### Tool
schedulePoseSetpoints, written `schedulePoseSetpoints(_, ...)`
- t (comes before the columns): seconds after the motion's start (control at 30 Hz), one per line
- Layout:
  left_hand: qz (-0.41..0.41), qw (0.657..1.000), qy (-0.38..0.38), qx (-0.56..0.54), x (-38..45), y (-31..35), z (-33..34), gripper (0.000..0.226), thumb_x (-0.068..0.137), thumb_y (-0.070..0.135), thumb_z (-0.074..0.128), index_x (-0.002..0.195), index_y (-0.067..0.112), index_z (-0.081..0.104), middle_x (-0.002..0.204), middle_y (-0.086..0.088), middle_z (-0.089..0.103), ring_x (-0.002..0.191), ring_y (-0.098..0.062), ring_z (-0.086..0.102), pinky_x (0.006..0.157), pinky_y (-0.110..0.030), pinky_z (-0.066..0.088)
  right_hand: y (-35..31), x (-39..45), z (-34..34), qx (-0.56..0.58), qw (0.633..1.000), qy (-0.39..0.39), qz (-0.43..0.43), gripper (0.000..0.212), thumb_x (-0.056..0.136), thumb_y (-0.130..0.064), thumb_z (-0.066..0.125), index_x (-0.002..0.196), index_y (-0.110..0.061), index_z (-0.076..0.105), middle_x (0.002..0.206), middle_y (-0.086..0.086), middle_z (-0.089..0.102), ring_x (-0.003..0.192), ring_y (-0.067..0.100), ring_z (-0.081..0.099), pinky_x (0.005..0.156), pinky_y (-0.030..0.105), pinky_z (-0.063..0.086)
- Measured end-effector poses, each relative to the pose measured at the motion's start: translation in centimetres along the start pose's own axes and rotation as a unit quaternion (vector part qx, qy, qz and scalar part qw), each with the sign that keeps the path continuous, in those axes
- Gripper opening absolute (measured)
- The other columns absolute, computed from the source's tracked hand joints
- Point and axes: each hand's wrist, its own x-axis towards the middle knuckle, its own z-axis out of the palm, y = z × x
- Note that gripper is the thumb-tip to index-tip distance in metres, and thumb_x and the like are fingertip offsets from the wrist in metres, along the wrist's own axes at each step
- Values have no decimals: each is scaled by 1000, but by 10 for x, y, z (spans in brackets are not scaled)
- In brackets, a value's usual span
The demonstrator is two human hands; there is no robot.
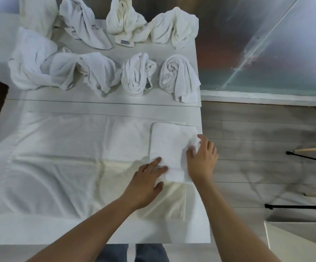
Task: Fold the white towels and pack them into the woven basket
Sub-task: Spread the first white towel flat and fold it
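A folded white towel (pixel 169 146) lies at the right end of the white table (pixel 96 231), on top of a large white cloth (pixel 74 159) spread flat. My left hand (pixel 146 181) rests on the towel's near left corner with fingers straight. My right hand (pixel 201 157) lies on the towel's right edge, its fingers bunching a bit of the fabric. Several crumpled white towels (pixel 134 74) sit in two rows at the far side of the table. No woven basket is in view.
The table's right edge runs just beside my right hand, with grey plank floor (pixel 257 148) beyond it. Wooden and black legs (pixel 308 157) stand at the far right. A white box (pixel 295 241) sits at the lower right.
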Motion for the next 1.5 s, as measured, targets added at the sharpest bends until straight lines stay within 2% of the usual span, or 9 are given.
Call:
schedulePoseSetpoints(0.17,-80,973,142,-161,0,-5,-2,40,101,15,51,138,30,49,154,14,33,106,0,58,91,-20,48,11,-36,8,-15,985,-61,-158,21,93,-18,62,114,-20,65,112,-3,64,94,24,56,82,38,44)
schedulePoseSetpoints(0.3,-206,939,66,-269,8,-4,-6,37,96,37,61,129,25,50,112,12,62,98,-4,63,75,-16,47,12,-36,12,17,988,-96,-116,21,93,-17,62,114,-21,66,116,-5,63,94,24,56,80,34,40)
schedulePoseSetpoints(0.4,-258,913,33,-316,18,0,-4,47,84,47,73,120,22,56,107,10,66,94,-8,65,75,-24,53,10,-32,7,37,986,-126,-99,20,95,-18,61,113,-20,67,118,-4,63,98,24,57,83,32,39)
schedulePoseSetpoints(0.53,-301,859,32,-412,29,12,-6,34,83,29,79,109,13,66,104,0,70,93,-16,68,85,-37,61,8,-32,-6,62,983,-155,-74,26,96,-19,59,121,-21,64,119,-4,61,107,21,57,93,33,45)
schedulePoseSetpoints(0.8,-191,927,171,-274,10,65,-55,24,81,31,71,95,20,55,88,7,62,75,-9,60,58,-23,43,-10,-29,-55,129,985,-100,-48,32,97,-19,60,127,-31,59,114,-15,52,111,9,54,97,39,50)
schedulePoseSetpoints(1.03,-58,953,228,-191,-33,87,-118,25,76,25,73,98,30,63,83,14,67,77,-2,61,62,-18,44,-50,-18,-104,205,974,-68,-68,70,86,-20,71,145,-42,40,132,-12,47,124,13,47,101,34,44)
schedulePoseSetpoints(1.17,-13,958,239,-157,-68,66,-139,34,73,15,74,103,31,66,91,15,66,86,-5,62,70,-20,48,-70,-17,-112,82,973,-139,-167,95,77,-29,78,155,-47,26,158,-9,29,143,12,23,117,41,23)
schedulePoseSetpoints(1.3,-18,943,279,-182,-112,37,-156,39,73,9,76,104,32,67,95,15,69,90,-8,64,72,-16,49,-105,-24,-111,0,948,-237,-215,67,76,-34,80,137,-43,52,155,-13,36,143,15,33,115,36,22)
schedulePoseSetpoints(1.5,-71,895,354,-262,-189,-13,-172,35,78,6,75,101,31,69,92,12,73,86,-9,67,70,-15,51,-186,-65,-93,131,913,-317,-219,27,74,-23,75,93,-38,64,91,-17,71,87,10,66,73,32,52)
